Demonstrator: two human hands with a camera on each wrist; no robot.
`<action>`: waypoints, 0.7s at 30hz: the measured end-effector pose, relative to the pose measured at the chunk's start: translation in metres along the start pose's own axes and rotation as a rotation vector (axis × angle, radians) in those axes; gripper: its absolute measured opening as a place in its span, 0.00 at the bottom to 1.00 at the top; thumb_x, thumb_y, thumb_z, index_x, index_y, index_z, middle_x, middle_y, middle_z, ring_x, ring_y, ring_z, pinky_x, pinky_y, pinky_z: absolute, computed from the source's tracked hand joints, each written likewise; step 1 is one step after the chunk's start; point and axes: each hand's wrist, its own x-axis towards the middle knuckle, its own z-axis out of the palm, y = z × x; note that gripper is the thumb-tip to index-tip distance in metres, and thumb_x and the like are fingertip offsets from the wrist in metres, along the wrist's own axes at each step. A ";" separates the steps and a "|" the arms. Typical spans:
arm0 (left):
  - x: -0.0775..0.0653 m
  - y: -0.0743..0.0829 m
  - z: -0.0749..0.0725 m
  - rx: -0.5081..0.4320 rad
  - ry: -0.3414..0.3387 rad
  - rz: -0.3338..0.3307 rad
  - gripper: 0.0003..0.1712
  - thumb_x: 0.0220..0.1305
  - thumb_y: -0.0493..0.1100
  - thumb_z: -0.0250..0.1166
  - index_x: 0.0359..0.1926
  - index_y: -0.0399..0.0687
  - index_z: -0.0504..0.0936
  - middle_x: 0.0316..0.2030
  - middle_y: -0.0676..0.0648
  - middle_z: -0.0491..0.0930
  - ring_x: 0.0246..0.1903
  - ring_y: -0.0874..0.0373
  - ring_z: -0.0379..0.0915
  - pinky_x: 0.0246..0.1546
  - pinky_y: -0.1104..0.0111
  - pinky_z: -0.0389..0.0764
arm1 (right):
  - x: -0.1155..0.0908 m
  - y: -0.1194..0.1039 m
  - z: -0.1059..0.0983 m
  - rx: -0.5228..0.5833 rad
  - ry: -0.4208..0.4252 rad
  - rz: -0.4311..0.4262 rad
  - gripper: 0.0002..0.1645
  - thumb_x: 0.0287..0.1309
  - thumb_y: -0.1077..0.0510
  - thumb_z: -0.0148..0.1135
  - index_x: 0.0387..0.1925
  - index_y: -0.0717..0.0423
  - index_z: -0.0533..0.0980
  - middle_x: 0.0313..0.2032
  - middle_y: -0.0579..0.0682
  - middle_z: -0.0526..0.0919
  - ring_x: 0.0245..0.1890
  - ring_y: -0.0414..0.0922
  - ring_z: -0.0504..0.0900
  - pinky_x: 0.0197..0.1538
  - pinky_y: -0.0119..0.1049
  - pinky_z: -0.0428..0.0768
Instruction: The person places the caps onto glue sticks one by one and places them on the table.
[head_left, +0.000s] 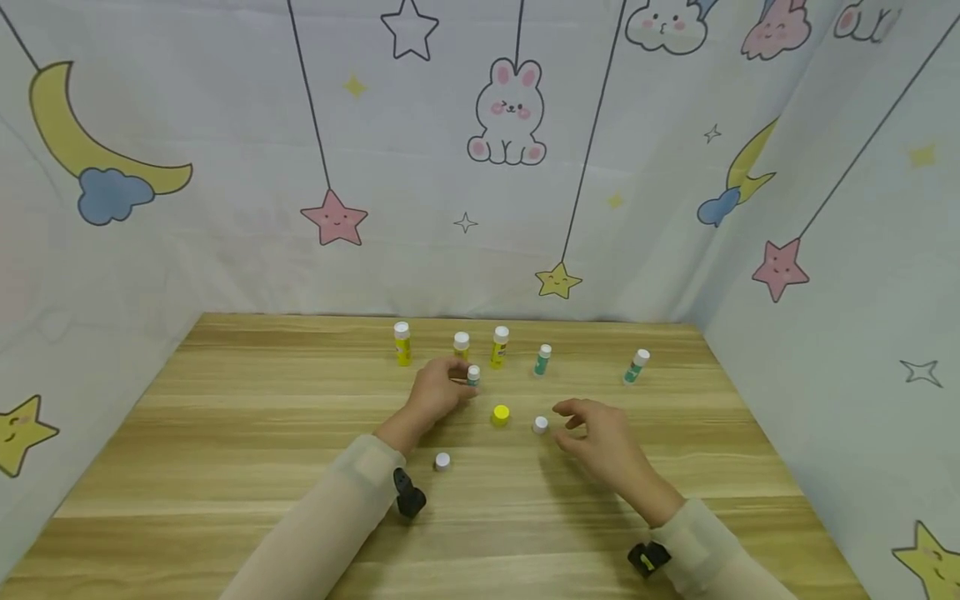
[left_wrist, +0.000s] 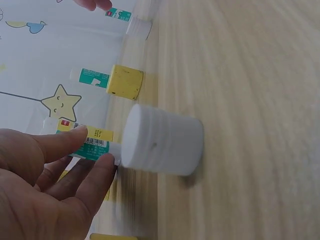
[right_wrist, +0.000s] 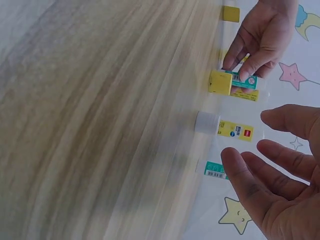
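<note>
My left hand (head_left: 437,390) holds a small green-labelled glue stick (head_left: 473,377) with a white top, upright between thumb and fingers. In the left wrist view, the thumb and fingertips lie along the glue stick's label (left_wrist: 90,142). Just behind that hand stands a yellow glue stick (head_left: 461,342), partly hidden by it. My right hand (head_left: 600,437) hovers over the table with fingers apart and loosely bent, holding nothing. Beside its fingertips is a white cap (head_left: 541,425). A yellow cap (head_left: 501,415) sits between the two hands, and another white cap (head_left: 442,462) lies nearer the left wrist.
Along the back of the wooden table (head_left: 300,400) stand two more yellow glue sticks, one at left (head_left: 402,345) and one near the middle (head_left: 499,348). Two green glue sticks stand further right, one upright (head_left: 542,361) and one at far right (head_left: 636,367). Printed curtains (head_left: 420,167) border the table.
</note>
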 end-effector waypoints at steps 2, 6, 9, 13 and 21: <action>0.000 0.000 0.000 0.006 0.001 -0.001 0.18 0.51 0.36 0.72 0.45 0.45 0.79 0.40 0.49 0.81 0.41 0.56 0.76 0.38 0.67 0.79 | 0.000 -0.001 0.000 -0.008 0.003 0.000 0.20 0.51 0.55 0.69 0.48 0.49 0.79 0.45 0.46 0.82 0.38 0.42 0.80 0.34 0.33 0.80; 0.001 0.000 0.001 0.017 0.000 -0.010 0.18 0.51 0.37 0.72 0.44 0.44 0.80 0.39 0.50 0.80 0.41 0.56 0.75 0.41 0.65 0.78 | 0.000 0.000 0.001 -0.015 0.004 -0.013 0.20 0.50 0.56 0.69 0.47 0.50 0.79 0.44 0.45 0.82 0.38 0.41 0.80 0.34 0.34 0.80; 0.002 -0.001 0.001 0.003 0.000 -0.021 0.18 0.50 0.37 0.72 0.44 0.44 0.80 0.39 0.50 0.80 0.41 0.55 0.75 0.40 0.65 0.78 | -0.001 0.002 0.003 -0.018 0.006 -0.026 0.20 0.49 0.57 0.70 0.47 0.52 0.79 0.44 0.46 0.82 0.37 0.41 0.80 0.34 0.34 0.80; 0.003 -0.002 0.001 -0.008 0.005 -0.019 0.17 0.50 0.36 0.73 0.43 0.44 0.80 0.39 0.50 0.80 0.40 0.55 0.75 0.39 0.66 0.78 | 0.000 0.003 0.004 -0.022 0.017 -0.036 0.20 0.48 0.57 0.71 0.47 0.51 0.79 0.44 0.46 0.82 0.37 0.42 0.80 0.34 0.34 0.80; 0.004 -0.002 0.001 -0.015 0.005 -0.016 0.17 0.49 0.36 0.73 0.43 0.45 0.82 0.39 0.49 0.81 0.41 0.55 0.75 0.39 0.66 0.78 | 0.001 0.004 0.003 -0.023 0.020 -0.038 0.21 0.48 0.58 0.71 0.47 0.51 0.79 0.44 0.46 0.82 0.37 0.42 0.80 0.34 0.35 0.80</action>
